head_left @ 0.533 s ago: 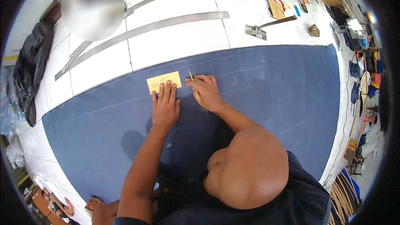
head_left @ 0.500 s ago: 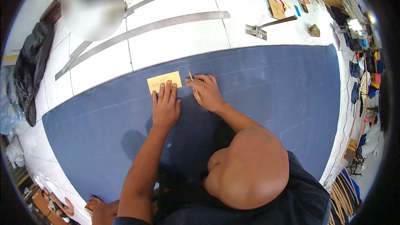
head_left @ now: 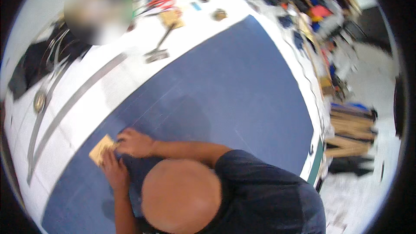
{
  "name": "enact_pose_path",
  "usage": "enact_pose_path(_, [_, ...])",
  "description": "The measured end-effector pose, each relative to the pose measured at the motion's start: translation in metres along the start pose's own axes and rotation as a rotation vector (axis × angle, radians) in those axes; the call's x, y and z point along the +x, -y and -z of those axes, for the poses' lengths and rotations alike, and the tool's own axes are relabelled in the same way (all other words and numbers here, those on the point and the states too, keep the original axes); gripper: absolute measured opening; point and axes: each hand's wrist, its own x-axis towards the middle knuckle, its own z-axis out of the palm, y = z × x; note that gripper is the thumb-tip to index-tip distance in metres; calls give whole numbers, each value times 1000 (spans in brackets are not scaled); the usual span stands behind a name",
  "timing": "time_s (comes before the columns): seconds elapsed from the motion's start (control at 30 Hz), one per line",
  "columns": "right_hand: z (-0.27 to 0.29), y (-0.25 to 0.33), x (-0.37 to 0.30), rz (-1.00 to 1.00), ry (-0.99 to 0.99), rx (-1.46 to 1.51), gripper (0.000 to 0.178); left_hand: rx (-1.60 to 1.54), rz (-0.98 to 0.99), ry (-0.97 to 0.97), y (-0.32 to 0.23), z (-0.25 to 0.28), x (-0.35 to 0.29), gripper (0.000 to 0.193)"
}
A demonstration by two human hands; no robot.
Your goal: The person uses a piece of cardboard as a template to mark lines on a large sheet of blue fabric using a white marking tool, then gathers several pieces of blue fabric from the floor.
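A wide sheet of dark blue fabric (head_left: 242, 78) with thin chalk lines covers much of the white surface. On its left part lies a small yellow card (head_left: 100, 149) with handwriting. My left hand (head_left: 115, 171) rests on the card's lower edge, fingers stretched flat over it. Beside the card's right edge, my right hand (head_left: 133, 143) has its fingers bent together, close to the left fingertips. Motion smears the picture, so the pencil that showed in my right hand half a second ago is hard to make out.
A long metal ruler (head_left: 80, 89) lies beyond the fabric at left. Past the far edge are a metal tool with a handle (head_left: 157, 55), red scissors (head_left: 162, 2) and a brown lump (head_left: 219, 15). Wooden strips (head_left: 351, 134) are stacked at right.
My view has swung toward the right, so the card and both hands now appear farther left and lower. My right hand has come closer to the card and my left fingers.
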Motion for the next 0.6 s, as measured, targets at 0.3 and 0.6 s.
enact_pose_path(0.3, [-23,-8,-41,15,-192,-124,26,178,-156,74,27,-53,7,59])
enact_pose_path(0.6, [-41,-10,-39,22,-259,-102,31,125,-235,-54,63,-78,19,63])
